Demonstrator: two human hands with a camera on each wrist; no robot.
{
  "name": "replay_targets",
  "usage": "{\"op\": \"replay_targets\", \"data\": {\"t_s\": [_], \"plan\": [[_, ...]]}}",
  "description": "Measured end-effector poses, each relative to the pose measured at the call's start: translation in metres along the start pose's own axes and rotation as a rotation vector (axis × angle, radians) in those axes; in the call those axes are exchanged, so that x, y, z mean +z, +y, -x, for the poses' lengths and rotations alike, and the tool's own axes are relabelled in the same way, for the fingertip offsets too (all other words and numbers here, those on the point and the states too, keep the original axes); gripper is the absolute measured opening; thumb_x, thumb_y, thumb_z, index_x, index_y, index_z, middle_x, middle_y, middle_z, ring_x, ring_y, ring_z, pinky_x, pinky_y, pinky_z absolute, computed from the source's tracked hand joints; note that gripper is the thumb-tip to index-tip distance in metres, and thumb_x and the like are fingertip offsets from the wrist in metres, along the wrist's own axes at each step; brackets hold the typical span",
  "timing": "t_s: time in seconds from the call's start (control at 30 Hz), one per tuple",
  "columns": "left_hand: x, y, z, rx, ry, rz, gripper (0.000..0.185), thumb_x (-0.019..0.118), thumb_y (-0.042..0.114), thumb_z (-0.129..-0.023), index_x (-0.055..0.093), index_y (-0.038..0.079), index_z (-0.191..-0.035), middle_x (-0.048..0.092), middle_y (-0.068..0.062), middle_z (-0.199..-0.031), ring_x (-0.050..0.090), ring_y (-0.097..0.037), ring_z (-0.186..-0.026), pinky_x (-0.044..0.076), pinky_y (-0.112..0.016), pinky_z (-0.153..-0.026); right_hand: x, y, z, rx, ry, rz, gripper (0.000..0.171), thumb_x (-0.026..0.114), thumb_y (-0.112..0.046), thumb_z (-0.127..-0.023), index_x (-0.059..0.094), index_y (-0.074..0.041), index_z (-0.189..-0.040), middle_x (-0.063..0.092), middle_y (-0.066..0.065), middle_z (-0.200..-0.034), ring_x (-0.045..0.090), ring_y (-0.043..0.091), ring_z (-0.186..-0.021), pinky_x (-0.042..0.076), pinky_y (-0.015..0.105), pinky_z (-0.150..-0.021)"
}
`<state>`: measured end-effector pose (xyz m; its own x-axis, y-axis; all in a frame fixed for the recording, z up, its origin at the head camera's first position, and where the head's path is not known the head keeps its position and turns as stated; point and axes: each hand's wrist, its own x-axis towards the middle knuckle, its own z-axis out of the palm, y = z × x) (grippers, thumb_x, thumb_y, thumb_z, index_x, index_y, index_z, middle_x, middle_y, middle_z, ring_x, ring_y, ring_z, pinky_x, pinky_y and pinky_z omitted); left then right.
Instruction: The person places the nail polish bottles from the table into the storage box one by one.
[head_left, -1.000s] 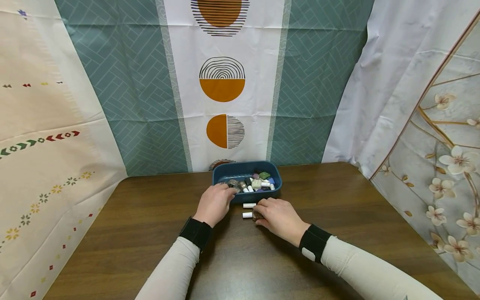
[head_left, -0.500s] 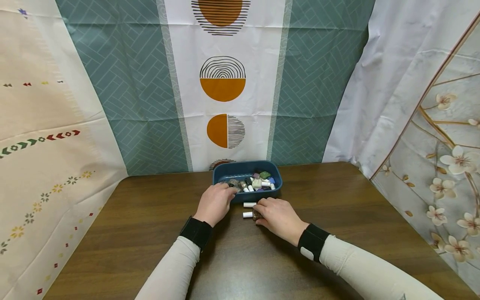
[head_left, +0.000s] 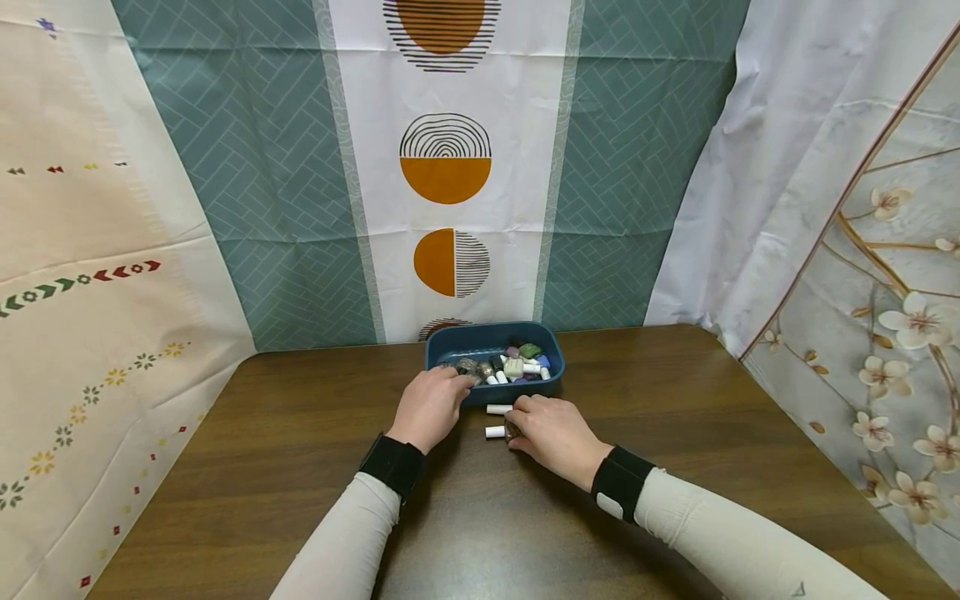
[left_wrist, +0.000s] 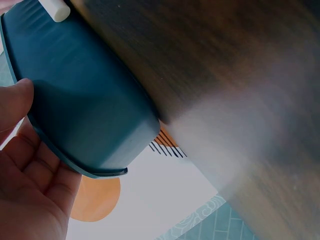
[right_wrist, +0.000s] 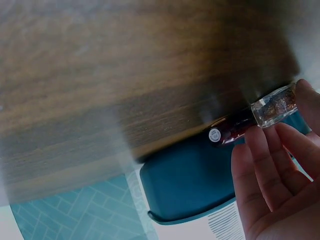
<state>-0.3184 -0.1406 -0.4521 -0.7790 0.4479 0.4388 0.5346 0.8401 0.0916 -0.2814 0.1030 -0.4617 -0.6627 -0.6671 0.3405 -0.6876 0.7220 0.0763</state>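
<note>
A dark blue tray [head_left: 448, 337] holding several nail polish bottles [head_left: 513, 367] sits at the back of the wooden table. My left hand [head_left: 450, 385] grips the tray's front left corner; the left wrist view shows my thumb [left_wrist: 14, 102] against the tray's outer wall [left_wrist: 85, 100]. My right hand [head_left: 519, 425] lies on the table just in front of the tray. It pinches a clear glitter-filled bottle [right_wrist: 274, 107] that lies on its side. A second, dark bottle [right_wrist: 227, 131] lies beside it. Their white caps [head_left: 495, 432] poke out left of my fingers.
The wooden table [head_left: 300, 467] runs wide to both sides and toward me. Patterned curtains [head_left: 442, 167] hang close behind the tray and along the left and right edges of the table.
My right hand has slid slightly to the left with the bottle. The left hand and the tray have stayed in place.
</note>
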Motion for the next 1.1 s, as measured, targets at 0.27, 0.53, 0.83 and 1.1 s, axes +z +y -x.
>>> {"op": "replay_targets", "data": {"t_s": [0.27,0.53,0.83,1.1], "plan": [[-0.0002,0.0003,0.0000,-0.006,-0.006,0.009,0.015,0.080,0.012,-0.103,0.086,0.014,-0.116,0.075,-0.004,-0.096,0.072,-0.027,-0.094,0.060,-0.044,-0.089,0.0016,-0.0015,-0.0009,0.012,-0.024,-0.001,0.027,0.094,-0.031,-0.092,0.082,-0.015,-0.110,0.067,-0.004,-0.094,0.065,0.014,-0.083,0.059,0.029,-0.071],[0.0008,-0.0005,0.0014,0.003,-0.003,-0.001,0.015,0.081,0.012,-0.102,0.086,0.013,-0.116,0.075,-0.004,-0.095,0.072,-0.026,-0.094,0.060,-0.044,-0.089,0.0006,-0.0027,-0.0013,0.021,-0.045,-0.009,0.028,0.094,-0.031,-0.092,0.083,-0.015,-0.112,0.068,-0.004,-0.094,0.064,0.014,-0.084,0.060,0.028,-0.073],[0.0013,-0.0001,0.0011,0.002,0.007,-0.006,0.014,0.081,0.010,-0.102,0.086,0.013,-0.114,0.074,-0.003,-0.093,0.072,-0.026,-0.093,0.060,-0.044,-0.090,-0.0007,-0.0042,-0.0016,0.020,-0.047,-0.017,0.027,0.094,-0.028,-0.092,0.083,-0.014,-0.112,0.068,-0.001,-0.094,0.063,0.015,-0.083,0.060,0.028,-0.073],[0.0005,0.0002,0.0005,0.001,0.009,-0.007,0.013,0.081,0.012,-0.102,0.086,0.014,-0.114,0.073,-0.003,-0.092,0.072,-0.026,-0.092,0.060,-0.044,-0.089,-0.0022,-0.0043,0.0009,0.005,-0.028,-0.029,0.027,0.093,-0.028,-0.093,0.082,-0.013,-0.112,0.068,-0.001,-0.095,0.063,0.015,-0.083,0.060,0.028,-0.073]]}}
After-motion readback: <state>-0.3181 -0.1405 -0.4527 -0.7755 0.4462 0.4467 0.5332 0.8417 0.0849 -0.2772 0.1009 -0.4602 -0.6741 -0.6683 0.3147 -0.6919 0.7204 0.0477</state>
